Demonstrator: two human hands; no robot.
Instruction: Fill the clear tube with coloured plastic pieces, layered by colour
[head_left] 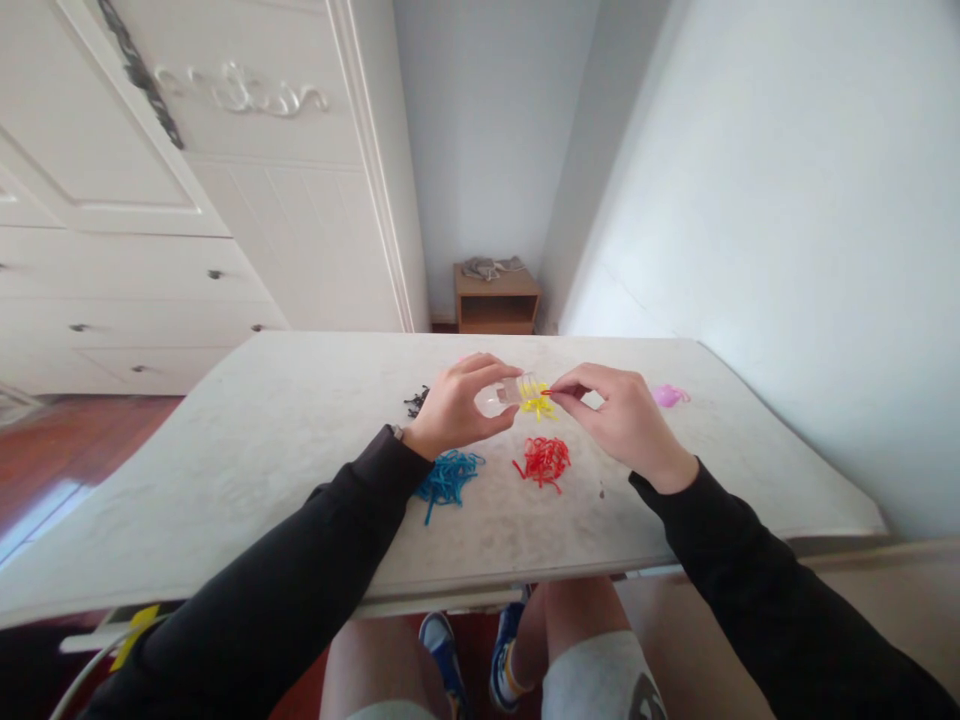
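Observation:
My left hand [469, 400] is closed around a small clear plastic bottle [495, 398], tilted on its side with the mouth pointing right. My right hand [611, 412] pinches a thin red strip [547, 392] between thumb and forefinger, its tip close to the bottle's mouth. Whether the strip touches the rim I cannot tell. Below the hands lies a loose pile of red strips [546, 462]. Yellow strips [538, 405] lie behind the bottle's mouth, partly hidden. Near my left wrist are blue strips [450, 477] and, partly covered by the hand, black ones [416, 402].
The pale table [300, 450] extends on both sides of my arms. A pink-purple object [669, 396] rests on its right part. Beyond stands a small wooden cabinet [498, 295] with cloth on top. White drawers [150, 270] are at the left, a wall [810, 250] at the right.

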